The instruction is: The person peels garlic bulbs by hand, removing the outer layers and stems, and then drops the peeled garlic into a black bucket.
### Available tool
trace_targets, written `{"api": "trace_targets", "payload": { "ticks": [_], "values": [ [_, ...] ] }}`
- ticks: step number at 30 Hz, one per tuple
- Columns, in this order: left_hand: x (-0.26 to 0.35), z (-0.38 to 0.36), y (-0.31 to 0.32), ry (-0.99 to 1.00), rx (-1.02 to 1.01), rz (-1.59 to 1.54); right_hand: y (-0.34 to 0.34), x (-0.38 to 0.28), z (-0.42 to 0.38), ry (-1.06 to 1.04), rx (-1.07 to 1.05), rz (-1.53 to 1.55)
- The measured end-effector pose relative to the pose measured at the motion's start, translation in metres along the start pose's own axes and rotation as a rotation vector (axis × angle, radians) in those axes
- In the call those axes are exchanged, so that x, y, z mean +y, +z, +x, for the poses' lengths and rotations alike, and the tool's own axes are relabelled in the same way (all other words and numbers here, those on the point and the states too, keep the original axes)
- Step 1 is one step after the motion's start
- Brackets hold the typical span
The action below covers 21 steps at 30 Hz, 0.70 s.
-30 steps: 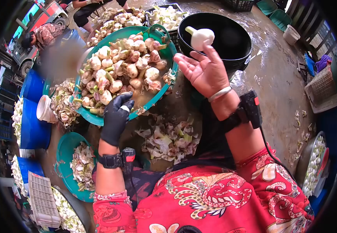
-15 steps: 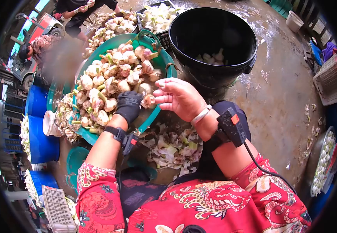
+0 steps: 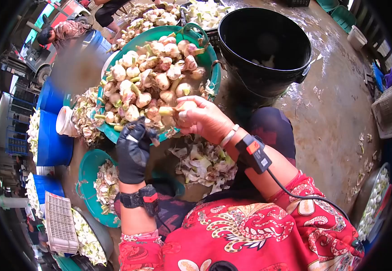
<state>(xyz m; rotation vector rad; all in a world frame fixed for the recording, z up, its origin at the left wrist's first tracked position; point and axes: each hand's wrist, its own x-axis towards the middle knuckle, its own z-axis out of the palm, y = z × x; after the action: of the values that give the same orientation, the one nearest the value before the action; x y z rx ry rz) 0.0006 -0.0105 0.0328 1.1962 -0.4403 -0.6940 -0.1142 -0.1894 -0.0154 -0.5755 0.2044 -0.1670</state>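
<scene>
My right hand [image 3: 205,118], bare, pinches a garlic bulb [image 3: 186,106] whose cut stem points left. Close by, my left hand [image 3: 134,147], in a black glove, has its fingers closed at the near rim of the basin. Brownish scraps that look like garlic skin [image 3: 154,137] stick out at its fingertips. Beneath both hands is the green basin [image 3: 212,83], heaped with unpeeled garlic bulbs [image 3: 144,77] with short stems. Stripped garlic skins [image 3: 205,163] lie in a pile below my right hand.
A large black bucket [image 3: 245,74] stands right of the basin, a few pale bulbs inside. At left are a green bowl [image 3: 85,180] with skins, blue tubs [image 3: 54,140] and a plastic crate [image 3: 60,221]. Another person [image 3: 65,34] crouches at the upper left.
My left hand has drawn back from the heap toward me, now with scraps at its fingertips. My right hand has moved slightly down and left, its fingers now closed round a bulb. The view has shifted.
</scene>
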Motion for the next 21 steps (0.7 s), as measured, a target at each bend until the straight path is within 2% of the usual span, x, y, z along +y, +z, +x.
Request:
{"api": "trace_targets", "payload": {
  "ticks": [1,3,4,5,7,9,11,12,15,17,18,20,21],
  "values": [
    [-0.005,-0.007,-0.004,0.008,0.004,-0.005,-0.001,0.001,0.001,-0.018,-0.009,-0.012],
    [-0.009,-0.025,-0.004,-0.23,-0.044,1.033,0.001,0.003,-0.003,-0.003,-0.094,0.014],
    [-0.02,-0.025,-0.017,0.074,-0.121,1.017,0.005,0.007,-0.002,0.008,-0.105,0.015],
    [-0.022,-0.03,-0.023,0.066,-0.106,1.02,0.007,0.012,-0.001,-0.02,-0.105,-0.026],
    [-0.005,-0.035,0.003,-0.043,0.102,0.373,0.012,0.021,-0.006,-0.025,-0.107,-0.071],
    [-0.002,-0.035,0.003,-0.037,0.104,0.485,0.02,0.024,-0.008,-0.203,-0.121,-0.374],
    [-0.003,-0.037,0.011,-0.028,0.101,0.091,0.021,0.031,-0.004,-0.205,-0.134,-0.295],
    [-0.007,-0.035,0.007,0.039,0.062,0.161,0.02,0.035,-0.003,-0.264,-0.166,-0.396],
    [-0.013,-0.036,0.007,-0.037,0.072,-0.009,0.021,0.04,-0.009,-0.43,-0.259,-0.669],
    [-0.018,-0.038,0.006,-0.039,0.063,-0.011,0.018,0.045,-0.008,-0.558,-0.266,-0.854],
    [-0.022,-0.037,0.002,-0.055,0.059,-0.068,0.02,0.047,-0.01,-0.555,-0.265,-0.853],
    [-0.025,-0.039,-0.001,-0.088,0.066,-0.182,0.025,0.049,-0.015,-0.2,-0.231,-0.381],
    [-0.025,-0.039,-0.002,-0.09,0.064,-0.181,0.026,0.048,-0.017,-0.202,-0.229,-0.379]
  ]
}}
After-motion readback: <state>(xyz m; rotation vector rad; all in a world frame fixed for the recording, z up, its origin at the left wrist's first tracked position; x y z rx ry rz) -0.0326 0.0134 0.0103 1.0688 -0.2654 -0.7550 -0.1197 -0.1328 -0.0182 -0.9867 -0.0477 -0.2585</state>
